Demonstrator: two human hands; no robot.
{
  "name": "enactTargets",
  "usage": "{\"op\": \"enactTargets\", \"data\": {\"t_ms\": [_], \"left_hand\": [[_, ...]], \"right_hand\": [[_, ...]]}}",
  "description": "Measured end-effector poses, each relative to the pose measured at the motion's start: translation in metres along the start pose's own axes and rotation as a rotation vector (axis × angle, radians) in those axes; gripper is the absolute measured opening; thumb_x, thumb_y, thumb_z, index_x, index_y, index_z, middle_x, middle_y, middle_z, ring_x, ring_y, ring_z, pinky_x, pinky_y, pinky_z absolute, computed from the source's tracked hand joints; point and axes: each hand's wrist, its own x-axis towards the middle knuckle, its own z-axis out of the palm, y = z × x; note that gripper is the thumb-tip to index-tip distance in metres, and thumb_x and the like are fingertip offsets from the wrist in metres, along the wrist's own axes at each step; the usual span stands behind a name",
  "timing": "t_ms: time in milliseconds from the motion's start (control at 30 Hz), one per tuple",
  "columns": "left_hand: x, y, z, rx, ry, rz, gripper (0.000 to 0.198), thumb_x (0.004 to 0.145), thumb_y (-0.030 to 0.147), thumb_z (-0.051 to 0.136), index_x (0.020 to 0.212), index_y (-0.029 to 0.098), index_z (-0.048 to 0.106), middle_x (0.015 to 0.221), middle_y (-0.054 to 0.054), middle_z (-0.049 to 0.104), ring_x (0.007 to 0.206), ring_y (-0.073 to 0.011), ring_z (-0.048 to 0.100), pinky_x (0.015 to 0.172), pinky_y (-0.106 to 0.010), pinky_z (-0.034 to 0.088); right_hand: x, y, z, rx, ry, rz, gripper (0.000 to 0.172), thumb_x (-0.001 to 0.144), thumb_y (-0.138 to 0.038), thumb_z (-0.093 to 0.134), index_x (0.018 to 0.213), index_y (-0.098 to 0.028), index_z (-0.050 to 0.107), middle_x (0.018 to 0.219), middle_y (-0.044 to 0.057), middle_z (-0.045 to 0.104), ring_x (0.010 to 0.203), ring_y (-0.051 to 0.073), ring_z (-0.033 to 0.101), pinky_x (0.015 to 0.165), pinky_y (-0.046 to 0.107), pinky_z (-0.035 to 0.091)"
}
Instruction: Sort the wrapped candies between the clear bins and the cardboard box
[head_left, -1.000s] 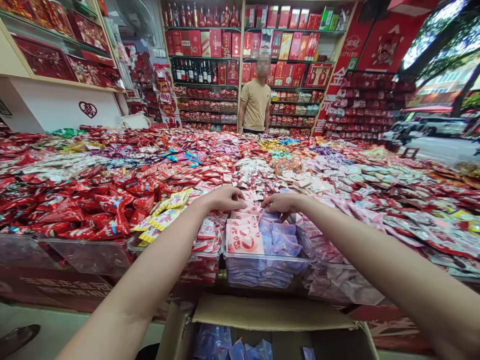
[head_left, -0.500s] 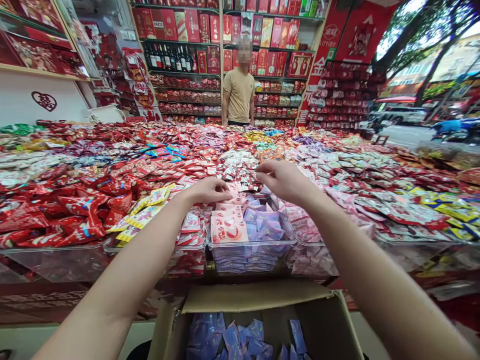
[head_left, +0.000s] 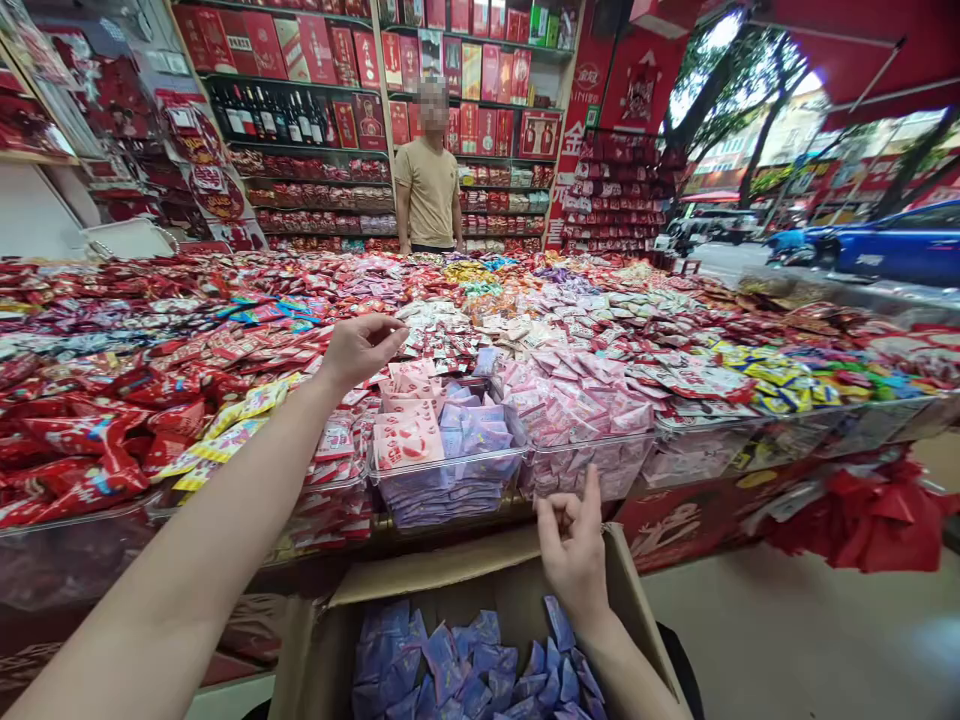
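My left grip [head_left: 361,352], loosely parted, hovers near the pink packets [head_left: 409,437]; my right grip [head_left: 576,560], uncurled, hangs over the near carton [head_left: 442,567].

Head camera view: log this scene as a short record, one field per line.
Left hand: raised near the pink packets, nothing visible in it
Right hand: over the cardboard box, open, nothing visible in it
Tub: clear, pink packets beside purple packets
Cardboard box: open, more purple packets inside
Background: person in tan shirt, standing
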Motion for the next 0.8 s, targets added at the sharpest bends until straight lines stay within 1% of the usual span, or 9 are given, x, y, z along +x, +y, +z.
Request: {"op": "enactTargets", "data": {"t_ms": [33, 100, 167, 333, 433, 533, 633, 700, 800], "left_hand": [[0.002, 0.002, 0.000, 0.005, 0.009, 0.019, 0.028, 0.070, 0.036, 0.056, 0.078, 0.010, 0.064, 0.056, -0.001, 0.054, 0.046, -0.0061, 0.041, 0.043, -0.018, 0.031], [0.007, 0.006, -0.001, 0.025, 0.014, 0.051, 0.028, 0.069, 0.036, 0.056, 0.077, 0.010, 0.065, 0.054, 0.000, 0.052, 0.045, -0.0059, 0.040, 0.042, -0.018, 0.030], [0.010, 0.009, -0.001, 0.033, 0.014, 0.064, 0.028, 0.070, 0.036, 0.056, 0.077, 0.011, 0.065, 0.052, 0.001, 0.050, 0.044, -0.0054, 0.038, 0.041, -0.018, 0.028], [0.011, 0.015, -0.003, 0.037, -0.008, 0.076, 0.025, 0.071, 0.034, 0.055, 0.074, 0.011, 0.064, 0.049, 0.003, 0.046, 0.042, -0.0043, 0.033, 0.040, -0.018, 0.026], [0.009, 0.018, -0.005, 0.057, -0.024, 0.079, 0.026, 0.071, 0.034, 0.054, 0.075, 0.011, 0.064, 0.049, 0.003, 0.045, 0.043, -0.0046, 0.033, 0.040, -0.018, 0.025], [0.005, 0.026, -0.011, 0.077, -0.041, 0.087, 0.026, 0.072, 0.034, 0.054, 0.076, 0.010, 0.064, 0.053, 0.001, 0.050, 0.045, -0.0048, 0.036, 0.041, -0.018, 0.027], [-0.003, 0.043, -0.022, 0.071, -0.045, 0.097, 0.026, 0.072, 0.034, 0.055, 0.077, 0.010, 0.065, 0.058, -0.001, 0.054, 0.047, -0.0049, 0.039, 0.043, -0.018, 0.031], [-0.014, 0.057, -0.031, 0.063, -0.021, 0.100, 0.025, 0.072, 0.033, 0.055, 0.077, 0.011, 0.065, 0.062, -0.002, 0.057, 0.048, -0.0056, 0.043, 0.045, -0.018, 0.033], [-0.047, 0.080, -0.039, 0.091, 0.049, 0.084, 0.021, 0.073, 0.031, 0.055, 0.077, 0.013, 0.065, 0.069, -0.004, 0.062, 0.052, -0.0072, 0.048, 0.048, -0.020, 0.038]], "right_hand": [[0.003, 0.002, -0.004, -0.010, 0.004, 0.040, 0.070, 0.083, -0.024, 0.041, 0.138, -0.013, -0.002, 0.071, -0.001, 0.050, 0.060, 0.010, 0.049, 0.061, 0.024, 0.044], [0.007, 0.004, -0.009, -0.028, -0.053, 0.082, 0.069, 0.083, -0.026, 0.042, 0.138, -0.013, 0.002, 0.071, -0.001, 0.052, 0.062, 0.011, 0.051, 0.062, 0.025, 0.044], [0.008, 0.006, -0.009, -0.032, -0.108, 0.080, 0.068, 0.082, -0.026, 0.042, 0.137, -0.012, 0.005, 0.074, 0.001, 0.054, 0.063, 0.011, 0.052, 0.063, 0.025, 0.045], [0.003, 0.010, -0.003, -0.009, -0.154, 0.057, 0.068, 0.082, -0.026, 0.042, 0.137, -0.013, 0.005, 0.079, 0.003, 0.056, 0.063, 0.011, 0.053, 0.064, 0.026, 0.046], [0.002, 0.012, 0.000, -0.005, -0.146, 0.049, 0.071, 0.081, -0.026, 0.042, 0.138, -0.013, 0.000, 0.081, 0.004, 0.057, 0.062, 0.011, 0.053, 0.062, 0.027, 0.047], [0.001, 0.013, 0.002, -0.008, -0.144, 0.063, 0.071, 0.081, -0.026, 0.041, 0.138, -0.013, 0.001, 0.083, 0.005, 0.058, 0.062, 0.012, 0.054, 0.062, 0.027, 0.047], [-0.001, 0.013, 0.003, -0.014, -0.176, 0.071, 0.072, 0.081, -0.027, 0.041, 0.138, -0.013, -0.001, 0.083, 0.005, 0.058, 0.061, 0.011, 0.054, 0.064, 0.027, 0.047], [-0.002, 0.014, 0.005, -0.021, -0.197, 0.076, 0.074, 0.081, -0.028, 0.041, 0.138, -0.013, -0.004, 0.083, 0.004, 0.058, 0.062, 0.012, 0.055, 0.064, 0.027, 0.048], [-0.004, 0.016, 0.006, -0.038, -0.218, 0.070, 0.076, 0.081, -0.030, 0.041, 0.137, -0.011, -0.007, 0.082, 0.005, 0.059, 0.064, 0.012, 0.056, 0.066, 0.027, 0.048]]}}
